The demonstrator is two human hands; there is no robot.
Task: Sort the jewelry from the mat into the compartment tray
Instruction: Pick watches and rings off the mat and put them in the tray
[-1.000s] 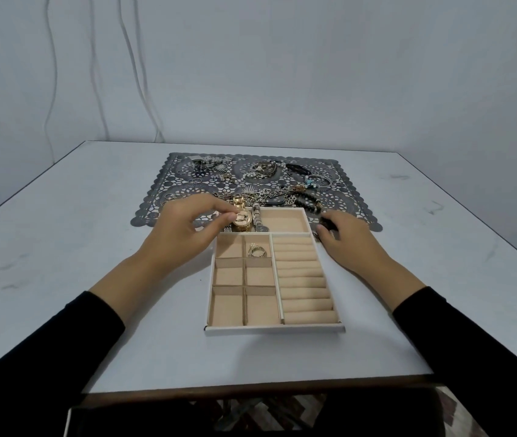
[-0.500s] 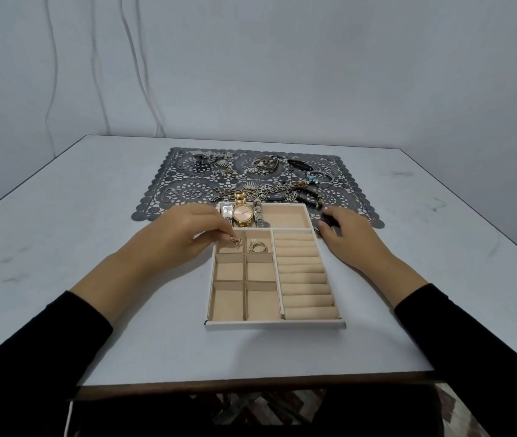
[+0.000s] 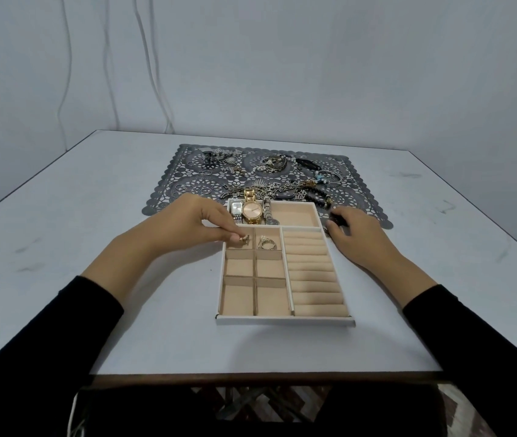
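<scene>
The small gold piece (image 3: 244, 238) is pinched in my left hand's (image 3: 194, 225) fingers (image 3: 230, 236), just over the tray's (image 3: 285, 320) far-left small compartment, with the divider and the silver rings (image 3: 266, 243) immediately to its right. I judge a short drop finishes it. My right hand (image 3: 358, 238) rests at the tray's far right corner, fingers curled beside something dark; I cannot tell whether it grips.

One head-worn view looks forward and down, close over the tray (image 3: 285, 321) at lower centre; wall (image 3: 314, 64) fills the upper frame.
</scene>
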